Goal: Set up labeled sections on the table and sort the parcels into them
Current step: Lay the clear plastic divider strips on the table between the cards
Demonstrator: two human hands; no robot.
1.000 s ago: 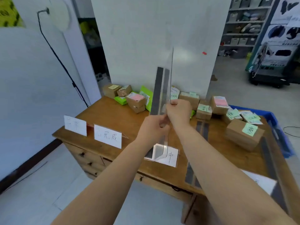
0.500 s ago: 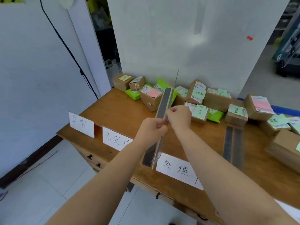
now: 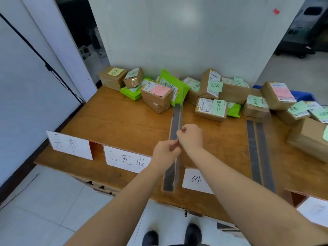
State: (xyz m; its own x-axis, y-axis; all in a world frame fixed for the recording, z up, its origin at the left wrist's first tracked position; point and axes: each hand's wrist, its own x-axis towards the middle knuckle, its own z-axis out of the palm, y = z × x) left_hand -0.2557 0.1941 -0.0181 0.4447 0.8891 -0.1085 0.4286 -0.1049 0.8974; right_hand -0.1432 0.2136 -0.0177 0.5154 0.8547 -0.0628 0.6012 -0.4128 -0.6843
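Left hand (image 3: 166, 151) and right hand (image 3: 190, 137) pinching clear divider strip (image 3: 174, 125) over wooden table (image 3: 113, 119), parcels (image 3: 210, 108) behind

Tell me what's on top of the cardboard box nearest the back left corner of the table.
A yellow sticky note with handwriting lies on top of the cardboard box. The writing is too small to read, and the note covers whatever is printed on the lid beneath it.

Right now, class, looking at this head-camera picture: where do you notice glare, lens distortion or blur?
Head view: a soft glare patch sits on the white partition; the wide lens bends the wooden table edges and the forearms look oversized; the sticky notes on the parcels are too soft to read, while the front sign cards stay legible.
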